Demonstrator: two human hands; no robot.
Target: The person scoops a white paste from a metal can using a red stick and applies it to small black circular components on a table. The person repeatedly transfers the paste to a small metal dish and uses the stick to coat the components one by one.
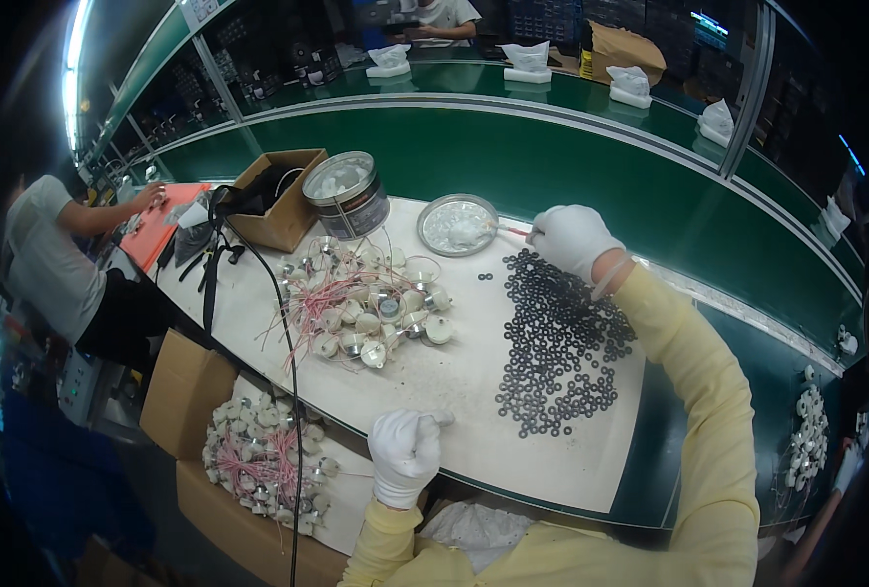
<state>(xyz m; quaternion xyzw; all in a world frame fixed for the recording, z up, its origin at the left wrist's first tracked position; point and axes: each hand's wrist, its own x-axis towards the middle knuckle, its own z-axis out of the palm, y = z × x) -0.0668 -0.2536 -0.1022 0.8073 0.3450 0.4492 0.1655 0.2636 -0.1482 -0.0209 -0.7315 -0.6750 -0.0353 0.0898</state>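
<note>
My right hand [573, 240], in a white glove, grips a thin red-handled stick [518, 232], whose pale tip reaches over the rim of a round metal lid [435, 241]. A white, paste-like lump [467, 231] lies in that lid. Just below the right hand spreads a layer of small black rings [552, 338]. My left hand [405, 456], also gloved in white, is closed above the table's near edge; whatever its fingers hold is hidden. Ahead of it sits a pile of small round white-and-metal motors [371, 323] with pink wires.
Behind the pile stand an open metal can [348, 201] and a cardboard box [283, 220]. A black cable [288, 357] crosses the table's left side. Below left, a carton [195, 391] holds more wired motors. A green conveyor [434, 137] runs behind; a co-worker [63, 259] stands left.
</note>
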